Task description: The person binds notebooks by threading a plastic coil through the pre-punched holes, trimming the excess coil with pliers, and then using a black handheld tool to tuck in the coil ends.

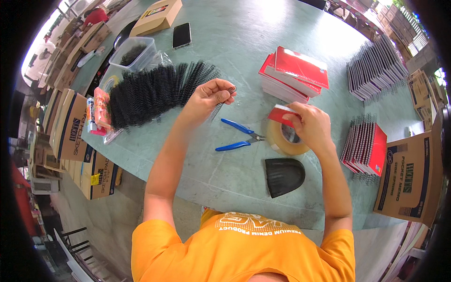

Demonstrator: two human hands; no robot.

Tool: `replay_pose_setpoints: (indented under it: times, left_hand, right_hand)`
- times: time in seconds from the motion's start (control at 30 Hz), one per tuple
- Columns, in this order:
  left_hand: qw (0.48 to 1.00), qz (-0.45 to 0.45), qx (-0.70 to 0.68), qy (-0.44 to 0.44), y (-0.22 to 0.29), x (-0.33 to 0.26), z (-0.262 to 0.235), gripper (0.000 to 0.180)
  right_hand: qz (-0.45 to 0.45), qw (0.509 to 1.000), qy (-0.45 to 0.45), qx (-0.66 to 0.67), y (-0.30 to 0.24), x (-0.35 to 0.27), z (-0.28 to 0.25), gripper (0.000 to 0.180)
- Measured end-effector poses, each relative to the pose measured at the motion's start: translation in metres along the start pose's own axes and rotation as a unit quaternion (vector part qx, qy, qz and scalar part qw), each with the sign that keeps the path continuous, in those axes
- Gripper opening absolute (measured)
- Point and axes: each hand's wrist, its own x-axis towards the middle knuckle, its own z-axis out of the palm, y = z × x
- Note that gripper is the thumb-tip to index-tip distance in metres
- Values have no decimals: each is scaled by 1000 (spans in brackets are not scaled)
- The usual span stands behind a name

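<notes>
The left hand (211, 96) is raised over the middle of the pale green desk (235, 42), its fingers (224, 90) pinched together on a short black wire spiral coil (219, 109) that hangs down from the fingertips toward the desk top. The right hand (311, 126) rests further toward the right edge, fingers closed on a small red-covered notepad (280, 114), which it holds just above a roll of clear packing tape (284, 140) lying flat on the desk. Between the two hands, just beside the tape roll, lie blue-handled pliers (240, 136) with their handles spread apart. Nearer the front edge sits a dark, rounded plastic piece (283, 176).

Toward the left edge a large heap of black spiral binding coils (152, 91) spreads across the desk, with a clear plastic tub (132, 53) of dark bits behind it. A black phone (182, 35) and a flat brown cardboard box (156, 16) lie near the far edge. A stack of red-covered notebooks (295, 73) sits beyond the right hand. Rows of spiral-bound pads (374, 68) stand at the far right corner, and another row of bound red pads (366, 148) stands at the right edge, next to a brown carton (409, 176).
</notes>
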Motion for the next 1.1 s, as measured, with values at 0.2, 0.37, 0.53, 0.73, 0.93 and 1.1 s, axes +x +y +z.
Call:
replay_pose_setpoints:
  times: [0.2, 0.37, 0.53, 0.73, 0.93, 1.1]
  left_hand:
    - [975, -91, 203, -8, 17, -4, 48, 16]
    - [951, 41, 305, 17, -3, -8, 84, 21]
    - [941, -1, 337, 26, 0, -6, 92, 23]
    - [927, -17, 374, 36, 8, -6, 93, 22]
    - [864, 241, 441, -22, 0, 1, 81, 23]
    - [941, -87, 304, -119, 13, 1, 65, 25]
  right_hand:
    - [28, 995, 14, 98, -5, 0, -3, 20]
    - [27, 993, -9, 114, -2, 0, -3, 20]
    - [15, 987, 1, 158, -1, 0, -5, 16]
    - [-14, 986, -1, 163, -5, -1, -2, 21]
    - [-45, 994, -19, 98, -12, -1, -7, 29]
    - [-82, 992, -10, 98, -15, -5, 1, 26]
